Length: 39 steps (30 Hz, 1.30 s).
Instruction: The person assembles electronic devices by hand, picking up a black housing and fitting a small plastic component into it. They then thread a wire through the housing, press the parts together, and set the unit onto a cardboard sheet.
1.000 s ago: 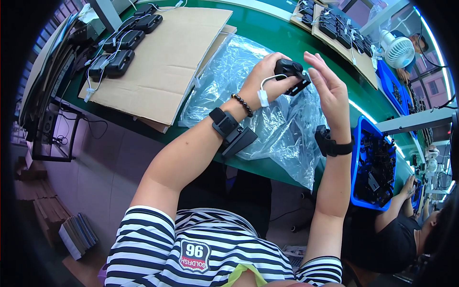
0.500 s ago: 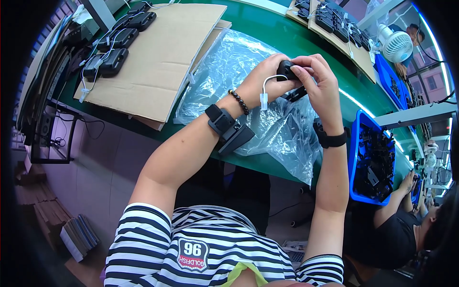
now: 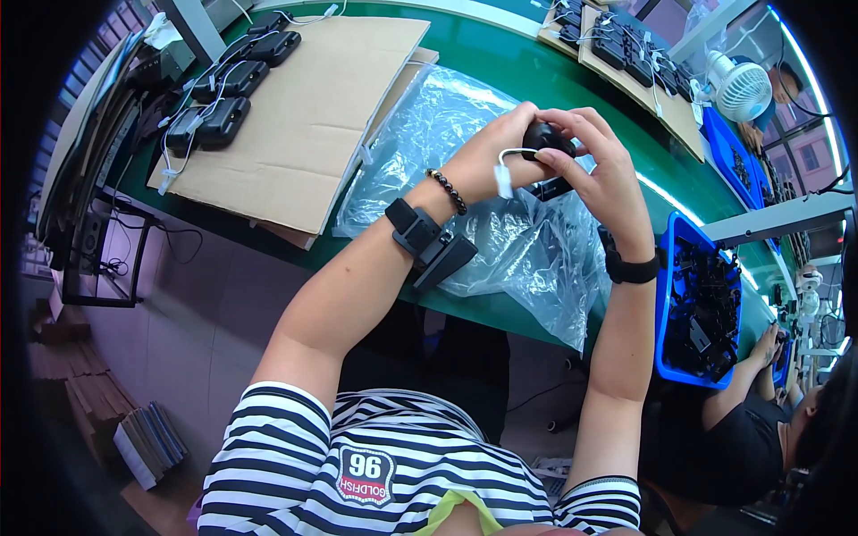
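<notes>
Above a clear plastic bag, both my hands meet around a small rounded black plastic device. My left hand wraps it from the left, with most of its fingers hidden. My right hand has its thumb and fingertips closed on the near and right sides of the device. A short white cable curves out of it to a hanging white connector, slightly blurred. Just below the hands shows a dark flat part; I cannot tell whether it is held or lies on the bag.
Cardboard sheets at left carry several black cased devices with white cables. A blue bin of black parts stands right. More devices lie on cardboard at the far right, near a white fan. A co-worker sits at right.
The black device has turned slightly between my hands, and my right hand has moved a little to the right and down. The white connector has swung.
</notes>
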### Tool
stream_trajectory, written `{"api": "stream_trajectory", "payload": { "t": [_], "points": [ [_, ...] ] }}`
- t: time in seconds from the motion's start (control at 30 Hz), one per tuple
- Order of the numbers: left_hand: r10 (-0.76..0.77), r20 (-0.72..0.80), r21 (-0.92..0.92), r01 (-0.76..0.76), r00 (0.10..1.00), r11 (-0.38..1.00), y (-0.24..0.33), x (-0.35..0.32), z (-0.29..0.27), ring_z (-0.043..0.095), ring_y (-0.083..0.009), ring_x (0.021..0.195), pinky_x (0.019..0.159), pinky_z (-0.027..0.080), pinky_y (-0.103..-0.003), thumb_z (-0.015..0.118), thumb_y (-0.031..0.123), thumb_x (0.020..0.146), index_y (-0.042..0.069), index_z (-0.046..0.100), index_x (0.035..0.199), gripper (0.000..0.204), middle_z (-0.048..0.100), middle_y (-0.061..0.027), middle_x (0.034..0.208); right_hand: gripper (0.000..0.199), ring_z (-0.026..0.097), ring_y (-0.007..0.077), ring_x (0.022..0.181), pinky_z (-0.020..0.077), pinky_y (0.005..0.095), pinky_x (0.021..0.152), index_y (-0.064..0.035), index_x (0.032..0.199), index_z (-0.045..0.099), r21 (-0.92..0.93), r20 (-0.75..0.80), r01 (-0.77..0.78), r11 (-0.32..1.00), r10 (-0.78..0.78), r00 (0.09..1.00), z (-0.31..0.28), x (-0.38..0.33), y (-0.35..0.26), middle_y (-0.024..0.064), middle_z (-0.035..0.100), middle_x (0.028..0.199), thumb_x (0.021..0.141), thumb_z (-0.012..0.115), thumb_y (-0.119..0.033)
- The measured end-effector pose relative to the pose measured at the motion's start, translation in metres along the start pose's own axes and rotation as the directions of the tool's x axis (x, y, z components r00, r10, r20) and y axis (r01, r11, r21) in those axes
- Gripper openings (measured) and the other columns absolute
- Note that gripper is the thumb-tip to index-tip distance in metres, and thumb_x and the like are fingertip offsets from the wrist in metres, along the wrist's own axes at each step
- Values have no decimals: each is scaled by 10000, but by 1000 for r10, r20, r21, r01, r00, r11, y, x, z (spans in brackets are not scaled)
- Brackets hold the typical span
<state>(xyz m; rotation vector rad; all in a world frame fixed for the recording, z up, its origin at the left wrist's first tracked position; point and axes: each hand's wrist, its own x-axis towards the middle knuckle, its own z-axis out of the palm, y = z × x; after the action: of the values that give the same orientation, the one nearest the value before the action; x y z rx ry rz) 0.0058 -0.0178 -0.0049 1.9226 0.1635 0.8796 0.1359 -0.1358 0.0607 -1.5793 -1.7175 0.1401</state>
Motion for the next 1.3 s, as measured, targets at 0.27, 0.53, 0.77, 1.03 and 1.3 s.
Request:
{"api": "stream_trajectory", "payload": {
  "t": [0.27,0.53,0.77,1.03,1.3],
  "points": [
    [-43,54,-117,49,998,992,12,8,-9,630,-215,1055,881,551,-350,848,228,785,71,405,1422,791,608,-142,1185,319,613,141,1001,491,255,850,-23,1250,581,186,-32,-118,975,127,991,-27,-9,27,49,630,1101,962,648,-143],
    [-257,100,-807,229,961,544,21,10,-18,593,-231,1141,940,555,-414,683,380,928,58,403,1418,650,585,-129,1200,368,626,167,1043,555,302,895,7,1298,484,785,-191,-43,618,308,932,-14,-9,34,80,601,1169,976,626,-101],
    [-234,201,-843,290,951,453,25,5,-15,577,-280,1207,1071,474,-539,613,339,968,30,379,1439,610,524,-164,1311,352,599,162,1116,527,317,954,-11,1327,477,746,-150,-37,665,222,964,3,-10,34,84,582,1225,991,575,-57],
    [-318,174,-914,273,932,301,14,8,-13,636,-341,1123,1011,533,-479,658,266,920,-32,496,1290,502,589,-222,1192,273,648,142,993,556,292,812,1,1208,565,350,-199,-135,927,214,956,-23,-7,28,74,653,1109,965,635,-101],
    [-442,83,-958,193,893,211,8,4,-12,650,-422,1048,987,552,-478,678,255,891,-51,474,1282,537,586,-289,1138,196,637,132,772,492,267,669,-8,1042,647,-439,350,-548,712,697,626,-54,-59,6,101,657,961,862,681,-77]
  ]
}}
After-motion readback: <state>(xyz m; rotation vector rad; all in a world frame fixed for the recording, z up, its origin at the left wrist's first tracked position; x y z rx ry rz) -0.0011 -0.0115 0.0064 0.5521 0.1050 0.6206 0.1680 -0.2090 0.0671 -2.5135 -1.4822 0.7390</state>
